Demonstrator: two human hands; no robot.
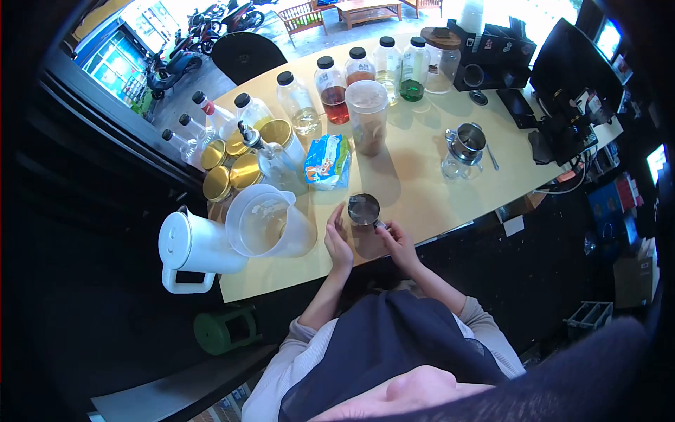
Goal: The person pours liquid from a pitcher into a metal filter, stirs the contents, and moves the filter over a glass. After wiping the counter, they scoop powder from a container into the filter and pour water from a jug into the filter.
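Observation:
A small metal milk pitcher (364, 210) with a dark rim is near the table's front edge, seen from above. My right hand (400, 246) is closed on its handle at the lower right. On the other side of it, my left hand (339, 243) is open, fingers stretched upward close to the wall of the pitcher. Beyond stand a tissue pack (328, 162) in blue wrapping and a tall clear plastic cup (367, 119) with a lid. Left of my left hand is a large translucent plastic jug (271, 224).
A white lidded pitcher (184, 243) stands at the table's left edge, near gold-lidded jars (246, 171) and a pump bottle (275, 165). Several black-capped bottles (332, 95) line the back. At right are a metal drip filter (467, 141) on a glass cup, a spoon (493, 157) and a monitor (578, 67).

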